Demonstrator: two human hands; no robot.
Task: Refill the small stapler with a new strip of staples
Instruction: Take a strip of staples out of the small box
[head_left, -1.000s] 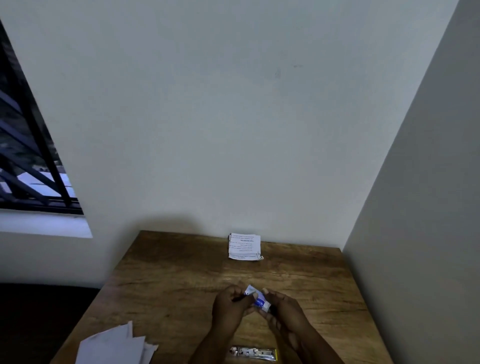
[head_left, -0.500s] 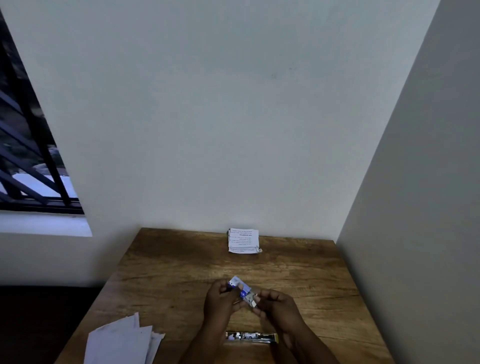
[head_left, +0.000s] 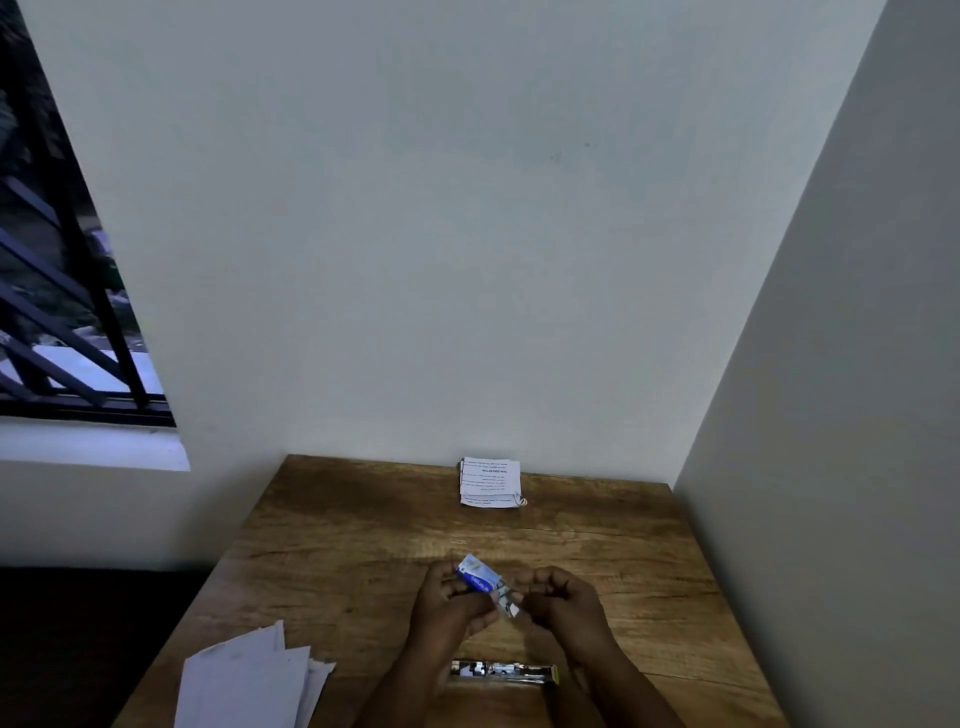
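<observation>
A small blue and white staple box (head_left: 479, 578) is held above the wooden table (head_left: 337, 561). My left hand (head_left: 449, 603) grips its blue end. My right hand (head_left: 561, 600) pinches the box's open white end, where a silvery bit shows. The small metal stapler (head_left: 501, 671) lies flat on the table just below and between my wrists, opened out lengthwise, with a yellow tip at its right end.
A folded printed paper (head_left: 490, 482) lies at the table's far edge by the wall. Several loose white sheets (head_left: 244, 680) sit at the near left corner. Walls close off the far and right sides; a barred window (head_left: 62, 322) is at left.
The view has tilted down a little, so the hands and stapler sit higher in frame. The box has turned slightly in my hands, its open end now lower and toward my right hand.
</observation>
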